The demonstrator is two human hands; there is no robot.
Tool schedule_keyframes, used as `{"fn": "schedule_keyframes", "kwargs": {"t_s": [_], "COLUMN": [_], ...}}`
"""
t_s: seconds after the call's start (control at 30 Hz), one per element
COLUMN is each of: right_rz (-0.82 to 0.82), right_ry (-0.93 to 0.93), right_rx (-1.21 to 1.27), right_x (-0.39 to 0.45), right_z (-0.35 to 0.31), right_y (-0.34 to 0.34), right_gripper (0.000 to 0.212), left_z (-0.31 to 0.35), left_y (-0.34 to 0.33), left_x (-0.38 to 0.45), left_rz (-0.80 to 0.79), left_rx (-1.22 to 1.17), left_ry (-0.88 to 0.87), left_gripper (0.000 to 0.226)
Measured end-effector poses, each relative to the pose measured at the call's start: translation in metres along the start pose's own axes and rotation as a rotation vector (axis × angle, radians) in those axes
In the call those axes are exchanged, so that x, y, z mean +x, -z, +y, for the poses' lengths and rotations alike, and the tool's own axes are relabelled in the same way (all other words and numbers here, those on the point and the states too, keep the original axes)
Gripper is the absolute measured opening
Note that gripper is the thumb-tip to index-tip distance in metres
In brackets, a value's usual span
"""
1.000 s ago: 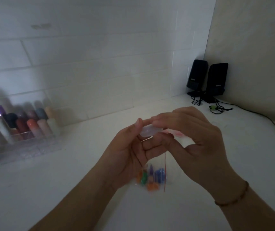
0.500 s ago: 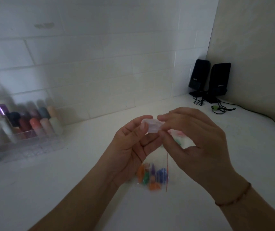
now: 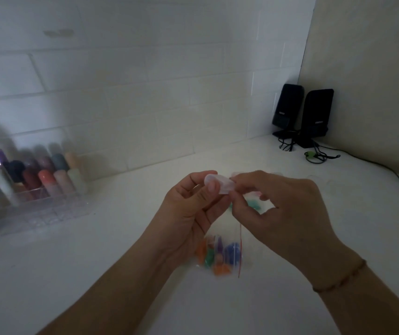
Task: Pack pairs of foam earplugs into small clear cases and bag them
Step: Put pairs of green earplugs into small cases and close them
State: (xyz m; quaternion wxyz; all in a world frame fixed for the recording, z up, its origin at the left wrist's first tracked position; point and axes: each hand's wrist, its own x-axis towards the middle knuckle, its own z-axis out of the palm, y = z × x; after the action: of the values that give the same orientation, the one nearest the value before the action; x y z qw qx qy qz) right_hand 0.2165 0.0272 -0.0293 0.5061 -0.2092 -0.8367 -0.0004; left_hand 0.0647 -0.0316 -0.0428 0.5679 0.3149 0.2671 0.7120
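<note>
Mid-frame above the worktop, the left hand and right hand both pinch a small clear case; it looks like opening or closing. Next, probably the bag of earplugs below.

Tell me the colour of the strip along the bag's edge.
Red: a thin line down the right edge of the clear bag, seen in the head view.

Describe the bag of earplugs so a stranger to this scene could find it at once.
Start at the white counter and find the two hands held above its middle. Directly below them lies the small clear bag. It alone holds loose orange, green and blue earplugs and has a red strip.
</note>
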Motion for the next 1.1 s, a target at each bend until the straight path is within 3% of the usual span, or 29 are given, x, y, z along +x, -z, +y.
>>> {"fn": "schedule_keyframes", "kwargs": {"t_s": [0.13,0.27,0.7,0.8,0.93,1.0,1.1], "right_rz": [-0.036,-0.031,-0.041,-0.034,-0.107,-0.188,-0.194], "right_ry": [-0.02,-0.041,-0.12,-0.199,-0.269,-0.292,-0.451], "right_rx": [-0.004,-0.033,-0.08,0.002,0.1,0.165,0.335], "right_x": [0.0,-0.001,0.001,0.002,0.001,0.001,0.008], "right_z": [0.002,0.003,-0.003,-0.002,0.0,-0.001,0.008], "right_y": [-0.002,-0.002,-0.002,0.001,-0.003,-0.004,0.01], "right_gripper": [0.024,0.024,0.027,0.02,0.015,0.008,0.011], "left_z": [0.0,-0.002,-0.002,0.001,0.006,0.012,0.025], "left_y": [0.0,-0.005,-0.002,-0.001,0.004,0.003,0.006], "left_x": [-0.002,-0.003,-0.001,-0.002,-0.006,-0.005,-0.001], "left_rz": [0.021,0.104,0.093,0.01,-0.214,-0.182,0.009], "left_rx": [0.025,0.093,0.176,0.244,0.484,0.441,0.209], "left_ry": [-0.001,-0.011,-0.004,0.049,0.154,0.198,0.197], "left_gripper": [0.047,0.025,0.034,0.028,0.047,0.046,0.048]}}
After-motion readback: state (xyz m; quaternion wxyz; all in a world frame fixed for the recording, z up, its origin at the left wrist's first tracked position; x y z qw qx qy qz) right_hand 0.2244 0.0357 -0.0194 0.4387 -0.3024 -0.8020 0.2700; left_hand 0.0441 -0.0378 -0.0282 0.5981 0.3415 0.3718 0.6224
